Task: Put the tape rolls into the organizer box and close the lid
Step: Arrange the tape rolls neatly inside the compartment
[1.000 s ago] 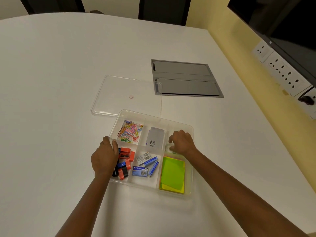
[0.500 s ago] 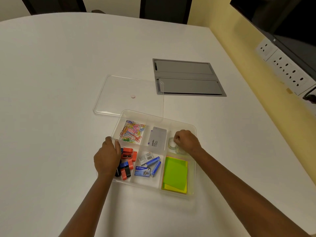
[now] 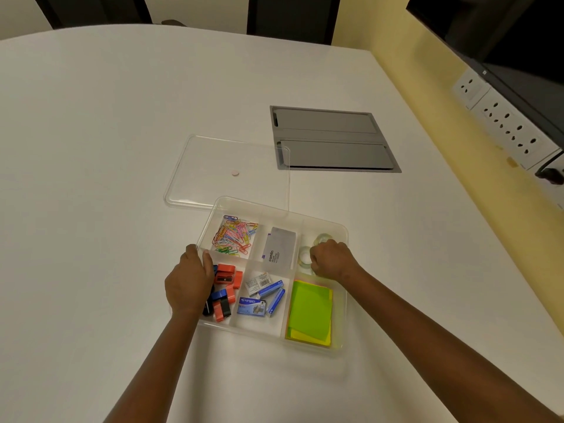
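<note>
R hand sits curled inside the far-right compartment of the organizer box, grip closed loosely w/ knuckles up; fingertips are hidden under the hand, so can't tell if it actually has hold of a roll or is just letting go. Two clear tape rolls now show in that compartment: one touching the hand's thumb side, another just beyond it toward the far wall. A sec ago the hand covered that spot and no rolls were visible; half a sec ago only one peeked out, so the hand has slid back toward the near side and uncovered them. Reads as: rolls are in, placement about done. L hand stays clamped on the box's left rim, thumb over the edge, steadying it, same as before. Other compartments: coloured paper clips, a grey pouch, sharpeners, staple boxes, green sticky notes. Clear lid lies flat on the white counter just behind the box, one corner overlapping a grey cable hatch. Remaining step, prob: free the R hand, fetch the lid, close.
</note>
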